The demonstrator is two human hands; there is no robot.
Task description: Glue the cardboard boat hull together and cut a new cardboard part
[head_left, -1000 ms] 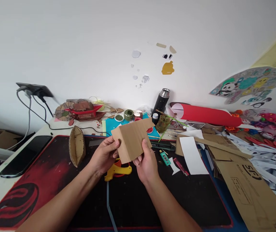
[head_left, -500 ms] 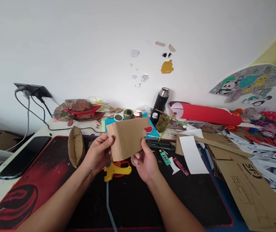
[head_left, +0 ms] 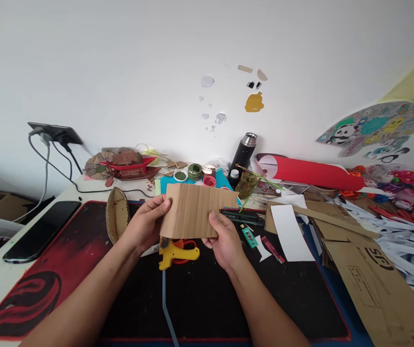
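In mid-frame, the cardboard piece [head_left: 192, 212] hides some fingertips of the left hand [head_left: 151, 217] and right hand [head_left: 226, 237], and part of the blue sheet [head_left: 225, 180]. The bottom edge cuts both forearms [head_left: 94, 279]. At lower right, the flattened box [head_left: 377, 308] runs out of frame, its small print unreadable.

Two human arms are seen from the wearer's own viewpoint, with the left forearm [head_left: 87, 294] and the right forearm [head_left: 267, 308] bare up to the point where they are cut off by the lower edge of the view. Each is smoothly rounded, broad near that edge and narrowed toward a bare wrist. The left hand [head_left: 147, 224] and the right hand [head_left: 227, 243] are ungloved. On each, a thumb with a rounded tip can be made out, while the other fingers are partly hidden. Finer skin detail is blurred.
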